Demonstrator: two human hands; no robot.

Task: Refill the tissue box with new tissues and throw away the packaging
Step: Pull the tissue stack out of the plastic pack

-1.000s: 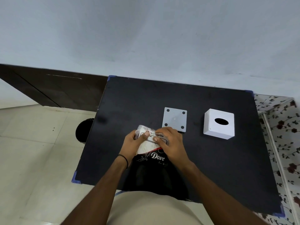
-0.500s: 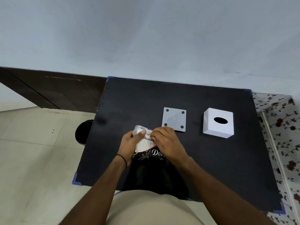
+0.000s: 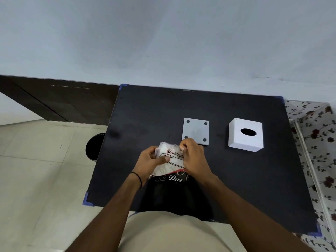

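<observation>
A dark round bin (image 3: 95, 146) stands on the pale tiled floor just off the left edge of the black table (image 3: 236, 188), partly hidden by that edge. Blue tape marks the table's corners.

Over the table's near middle, the person's left hand (image 3: 150, 161), with a thin black band (image 3: 137, 179) round its wrist, closes on the left side of a plastic-wrapped tissue pack (image 3: 170, 160), thumb laid across the printed front. The pack is clear film over white tissues, its label reading "BIG TISSUE" in red and black, and its lower end is black with the word "Dove" in white script. It is held just above the table's near part, tilted so the label faces the camera; whether it touches the tabletop cannot be told. The right hand (image 3: 194, 160) pinches the pack's upper right corner between thumb and bent fingers, the rest of the hand wrapped along the pack's right edge.

Just beyond the right hand, a flat grey square base plate (image 3: 196, 130) with a dark dot at each corner lies on the table. Right of the plate and apart from it sits the white tissue box cover (image 3: 245, 135), its dark oval slot facing up. Past the table's right edge there is a floral-patterned surface (image 3: 320, 142).
</observation>
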